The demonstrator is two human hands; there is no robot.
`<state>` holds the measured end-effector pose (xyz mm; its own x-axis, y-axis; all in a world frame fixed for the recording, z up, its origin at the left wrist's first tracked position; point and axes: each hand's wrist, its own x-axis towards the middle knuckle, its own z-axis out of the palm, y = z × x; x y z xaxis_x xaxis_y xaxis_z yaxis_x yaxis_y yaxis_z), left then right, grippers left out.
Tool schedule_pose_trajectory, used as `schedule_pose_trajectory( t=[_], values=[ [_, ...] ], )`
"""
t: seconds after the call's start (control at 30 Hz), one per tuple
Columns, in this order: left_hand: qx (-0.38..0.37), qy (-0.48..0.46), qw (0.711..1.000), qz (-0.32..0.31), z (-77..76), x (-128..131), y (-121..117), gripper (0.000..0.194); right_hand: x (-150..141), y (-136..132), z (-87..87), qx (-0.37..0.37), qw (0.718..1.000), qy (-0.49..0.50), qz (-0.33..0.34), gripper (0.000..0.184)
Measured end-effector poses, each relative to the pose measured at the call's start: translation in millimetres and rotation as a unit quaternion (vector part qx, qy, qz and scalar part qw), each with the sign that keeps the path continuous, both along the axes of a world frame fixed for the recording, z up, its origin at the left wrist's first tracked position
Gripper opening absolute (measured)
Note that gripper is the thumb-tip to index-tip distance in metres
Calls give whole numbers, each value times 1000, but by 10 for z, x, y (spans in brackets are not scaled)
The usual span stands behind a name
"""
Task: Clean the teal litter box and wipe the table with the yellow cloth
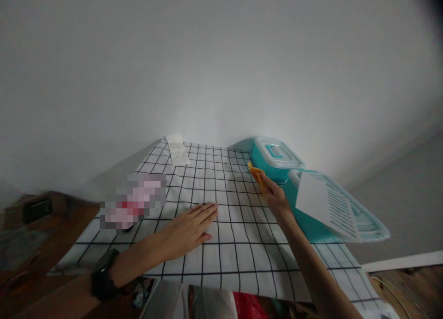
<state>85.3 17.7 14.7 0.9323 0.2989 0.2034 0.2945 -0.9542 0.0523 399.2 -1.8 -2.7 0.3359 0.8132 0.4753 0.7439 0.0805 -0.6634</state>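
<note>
My left hand (188, 229) lies flat, fingers stretched out, on a white tablecloth with a black grid (221, 190). A dark watch sits on that wrist. My right hand (273, 192) reaches toward the right side of the cloth and grips a small orange cloth (258, 175), which touches the tablecloth near a teal box (277, 160). The fingers wrap the orange cloth, partly hiding it.
The teal box has a clear lid with a handle. A teal slatted basket (346, 213) with a white sheet (313, 199) on it stands to its right. A folded white paper (178, 150) lies at the far edge. A blurred pink patch (133, 200) sits at left. A white wall rises behind.
</note>
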Motion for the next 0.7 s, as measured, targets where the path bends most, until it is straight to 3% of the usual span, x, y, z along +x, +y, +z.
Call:
schedule_pose_trajectory(
  t=[0.1, 0.17, 0.3, 0.4, 0.47, 0.57, 0.7],
  values=[
    [19, 11, 1000, 0, 31, -42, -54, 50, -123, 427, -1, -35, 999, -11, 33, 48],
    [37, 12, 999, 0, 53, -65, -76, 45, -375, 511, -54, -58, 995, -22, 73, 50],
    [70, 6, 998, -8, 55, -132, -33, 36, -903, 156, -89, -76, 975, -46, 201, 70],
    [50, -19, 998, -14, 44, -177, 58, 35, -1027, -164, 51, -105, 950, -25, 292, 76],
    [6, -40, 999, -3, 58, -183, 110, 35, -983, -209, 179, -116, 952, 6, 282, 70],
    [-27, -45, 999, 14, 103, -159, 138, 31, -915, -49, 281, -108, 965, 18, 236, 62],
    [4, -40, 999, 33, 103, -144, 109, 29, -1092, 89, 184, -112, 954, -37, 274, 73]
  ],
)
